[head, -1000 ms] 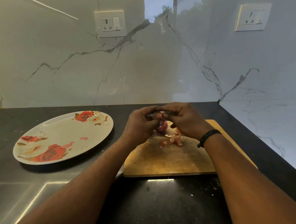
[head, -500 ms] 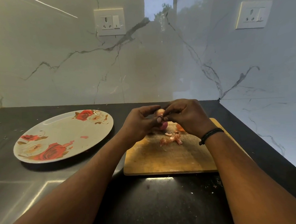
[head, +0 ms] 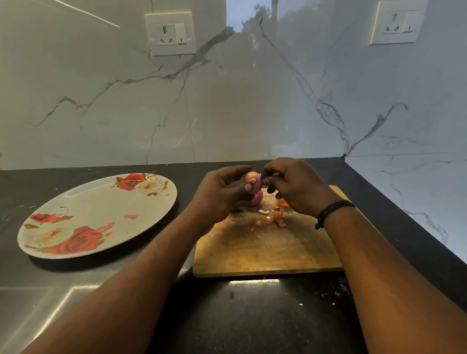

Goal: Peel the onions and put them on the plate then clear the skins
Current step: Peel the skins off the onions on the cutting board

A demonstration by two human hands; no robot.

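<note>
A small pinkish onion [head: 253,181] is held in the air above the far end of the wooden cutting board [head: 260,254]. My left hand [head: 222,193] grips it from the left with thumb and fingers curled round it. My right hand [head: 295,185] pinches a bit of its skin at the top right. A second pink onion [head: 257,198] sits just below, partly hidden by my left hand. Loose onion skins [head: 268,219] lie on the board under my hands. The oval plate [head: 93,208] with red roses lies to the left and holds no onions.
The black countertop [head: 248,319] runs to a marble wall behind and a marble side wall on the right. Two wall sockets [head: 170,34] sit high on the back wall. Small skin crumbs [head: 338,293] dot the counter by the board's near right corner.
Both hands have lifted the onion a little higher above the board. More of its pale top now shows between my fingers.
</note>
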